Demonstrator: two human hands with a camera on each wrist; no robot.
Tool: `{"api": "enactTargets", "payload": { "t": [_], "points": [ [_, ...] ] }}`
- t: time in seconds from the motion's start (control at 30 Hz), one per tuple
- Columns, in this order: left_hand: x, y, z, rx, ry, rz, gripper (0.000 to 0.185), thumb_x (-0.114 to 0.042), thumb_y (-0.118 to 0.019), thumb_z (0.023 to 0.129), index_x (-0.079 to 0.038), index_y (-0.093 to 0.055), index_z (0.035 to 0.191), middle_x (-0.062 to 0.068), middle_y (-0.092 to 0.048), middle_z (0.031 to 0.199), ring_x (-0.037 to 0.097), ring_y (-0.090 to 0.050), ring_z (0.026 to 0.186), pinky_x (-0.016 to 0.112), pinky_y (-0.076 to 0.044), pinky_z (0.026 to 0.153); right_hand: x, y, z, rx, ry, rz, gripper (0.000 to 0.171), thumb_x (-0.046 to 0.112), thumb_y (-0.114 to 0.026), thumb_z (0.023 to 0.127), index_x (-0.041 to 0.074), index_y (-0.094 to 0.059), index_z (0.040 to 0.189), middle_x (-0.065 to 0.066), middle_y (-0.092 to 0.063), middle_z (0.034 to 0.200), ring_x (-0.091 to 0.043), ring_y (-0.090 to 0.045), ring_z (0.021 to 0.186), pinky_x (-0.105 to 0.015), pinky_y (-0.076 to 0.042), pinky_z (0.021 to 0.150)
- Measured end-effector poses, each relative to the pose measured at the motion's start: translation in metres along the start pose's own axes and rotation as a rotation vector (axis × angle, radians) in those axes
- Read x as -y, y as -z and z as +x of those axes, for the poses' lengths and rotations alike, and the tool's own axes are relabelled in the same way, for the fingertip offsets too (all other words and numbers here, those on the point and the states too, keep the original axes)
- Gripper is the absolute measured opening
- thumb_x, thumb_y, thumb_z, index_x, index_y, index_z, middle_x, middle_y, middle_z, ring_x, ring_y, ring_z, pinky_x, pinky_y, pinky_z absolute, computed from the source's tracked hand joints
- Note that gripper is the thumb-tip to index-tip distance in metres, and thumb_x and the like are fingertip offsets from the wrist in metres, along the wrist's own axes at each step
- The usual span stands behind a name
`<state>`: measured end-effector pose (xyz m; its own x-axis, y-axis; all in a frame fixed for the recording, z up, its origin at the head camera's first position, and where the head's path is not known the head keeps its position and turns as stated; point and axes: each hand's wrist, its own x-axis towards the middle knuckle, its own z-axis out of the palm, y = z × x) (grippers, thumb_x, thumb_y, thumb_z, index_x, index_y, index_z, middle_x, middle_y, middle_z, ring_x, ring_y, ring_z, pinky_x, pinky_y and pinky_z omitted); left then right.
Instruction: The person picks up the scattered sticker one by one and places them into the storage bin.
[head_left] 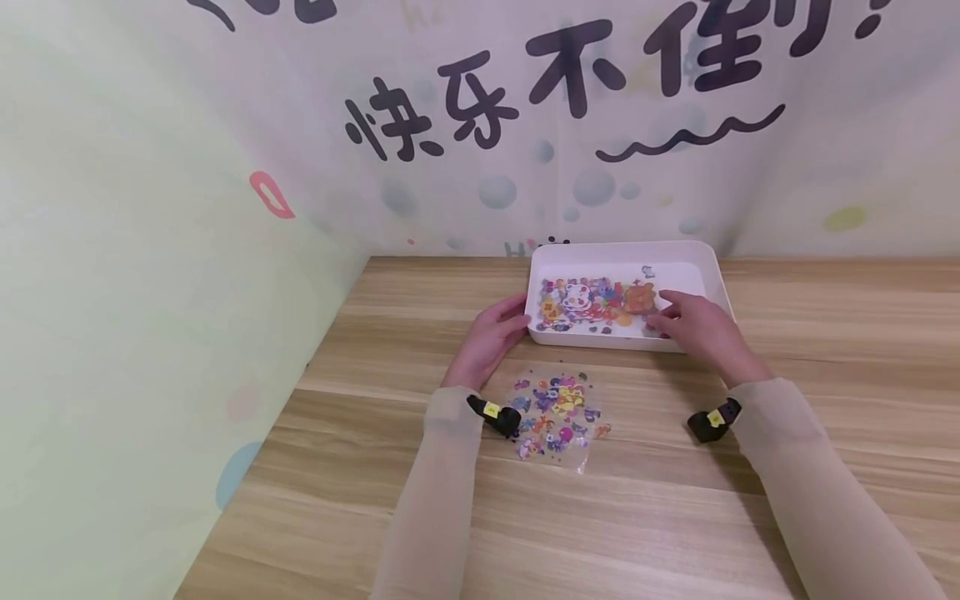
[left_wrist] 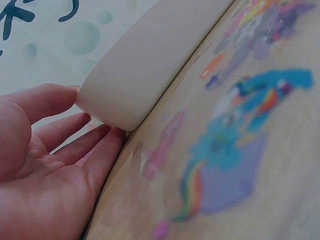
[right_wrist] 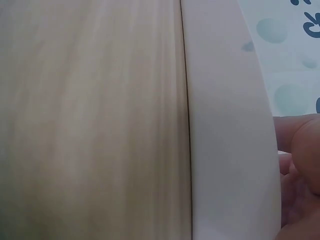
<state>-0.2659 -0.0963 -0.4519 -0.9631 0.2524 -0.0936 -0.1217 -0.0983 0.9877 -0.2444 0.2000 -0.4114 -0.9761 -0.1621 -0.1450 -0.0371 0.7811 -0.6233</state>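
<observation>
A white rectangular tray (head_left: pixel 626 341) stands near the back of the table, holding a pile of colourful stickers (head_left: pixel 592 310). An orange-brown bear sticker (head_left: pixel 639 298) lies on the right of the pile. At the tray's left end is my left hand (head_left: pixel 491 337), its loosely bent fingertips right at the outer wall, as the left wrist view shows too. My right hand (head_left: pixel 701 329) reaches over the tray's front right rim, finger and thumb spread apart above its floor beside the stickers. In the right wrist view the tray wall (right_wrist: pixel 235 150) hides the fingertips.
A clear sheet with pony stickers (head_left: pixel 555 408) lies on the wooden table (head_left: pixel 637 517) in front of the tray, close to my left wrist. Printed cloth walls (head_left: pixel 465 208) rise behind and to the left. One small sticker (head_left: pixel 648 272) lies apart inside the tray.
</observation>
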Motion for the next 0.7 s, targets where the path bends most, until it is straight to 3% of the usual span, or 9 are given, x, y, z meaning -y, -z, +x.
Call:
{"api": "enactTargets", "payload": {
  "t": [0.37, 0.7],
  "points": [
    [-0.016, -0.004, -0.009, 0.034, 0.031, 0.003, 0.050, -0.008, -0.050, 0.090, -0.010, -0.035, 0.137, 0.006, -0.032, 0.141, 0.017, -0.036, 0.125, 0.029, -0.036, 0.098, 0.003, 0.001, -0.001, 0.013, -0.008, -0.015, 0.066, 0.036, -0.050, 0.090, -0.003, -0.026, 0.137, -0.024, -0.051, 0.117, -0.035, -0.048, 0.101, -0.053, -0.039, 0.089],
    [-0.003, -0.001, -0.001, 0.004, 0.018, 0.002, 0.047, -0.011, -0.054, 0.089, -0.014, -0.040, 0.134, 0.001, -0.038, 0.137, 0.013, -0.041, 0.121, 0.026, -0.039, 0.095, 0.002, 0.001, -0.001, 0.011, -0.017, -0.004, 0.066, 0.036, -0.049, 0.090, -0.003, -0.025, 0.138, -0.024, -0.050, 0.117, -0.035, -0.048, 0.101, -0.054, -0.039, 0.088]
  ]
}}
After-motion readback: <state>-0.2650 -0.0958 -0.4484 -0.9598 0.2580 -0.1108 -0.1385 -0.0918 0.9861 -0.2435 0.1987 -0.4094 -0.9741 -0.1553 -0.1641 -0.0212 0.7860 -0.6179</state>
